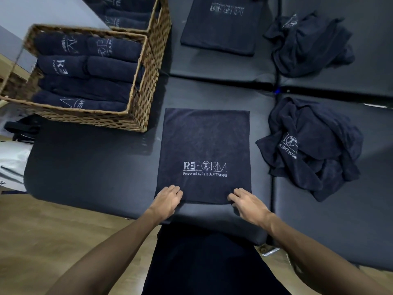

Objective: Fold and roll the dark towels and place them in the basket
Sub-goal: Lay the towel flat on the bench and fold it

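A dark folded towel is lying flat on the black padded worktop, its white "REFORM" lettering facing up and reading toward the person. Both hands are resting at the towel's near edge. The left hand is sitting on the near left corner, fingers bent over the hem and pressing it down; whether they are actually pinching the cloth cannot be told. The right hand is sitting at the near right corner, its fingers curled with the tips tucked at the hem, seemingly gripping the edge, though the fold under the fingertips is hidden.

Beyond the towel's far left corner, a woven wicker basket is standing on the worktop, just apart from the towel. Inside it, rolled dark towels are lying side by side in rows, some showing white lettering. To the right of the folded towel, well apart from it, a crumpled heap of dark towels is lying on an adjoining black pad. A mirror is standing along the far side of the worktop, behind the basket, and it is reflecting the basket, the flat towel and the heap. To the left of the towel, past the worktop's edge, wooden floor is showing. The person's dark clothing is filling the bottom centre, nearer than the towel.
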